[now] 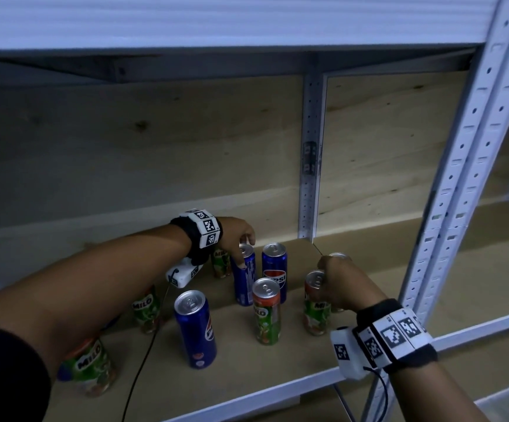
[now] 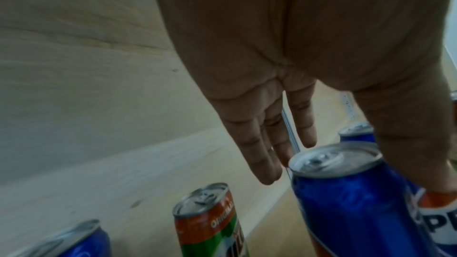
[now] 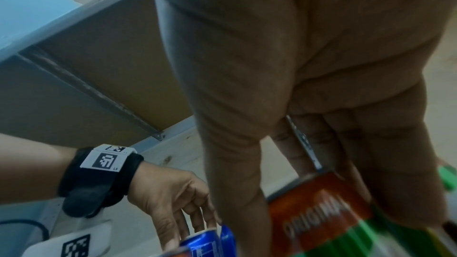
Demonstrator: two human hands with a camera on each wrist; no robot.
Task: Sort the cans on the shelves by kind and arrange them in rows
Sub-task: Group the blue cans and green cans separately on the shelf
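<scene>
Near edge: a white metal shelf rail (image 1: 277, 388) runs along the front of the cardboard-lined shelf (image 1: 162, 376), with a perforated white upright (image 1: 448, 190) rising at the right.
Nearest can: a Milo can (image 1: 90, 367) stands at the near left, partly behind the left forearm.
Front Pepsi: a blue Pepsi can (image 1: 197, 328) stands upright just right of it, leaning a little in the wide lens.
Second Milo on the left: another Milo can (image 1: 146, 310) stands behind the forearm, a black cable crossing in front of it.
Middle: an upright Milo can (image 1: 266, 310) stands between the front Pepsi and the right hand's can.
Right hand: the right hand (image 1: 340, 284) grips the top of a Milo can (image 1: 316, 303), thumb and fingers curled round its rim; one more can top (image 1: 338, 256) peeks out just beyond the knuckles.
Left hand: the left hand (image 1: 235, 239) reaches farther in and holds the tall Pepsi can (image 1: 245, 275) near its top, thumb down one side, fingers fairly straight and close together on the far side.
Far row: a second Pepsi can (image 1: 274, 269) stands just right of the held one; a Milo can (image 1: 220, 263) shows just to its left, under the wrist.
Backdrop: a pale wooden back panel (image 1: 125, 141).
</scene>
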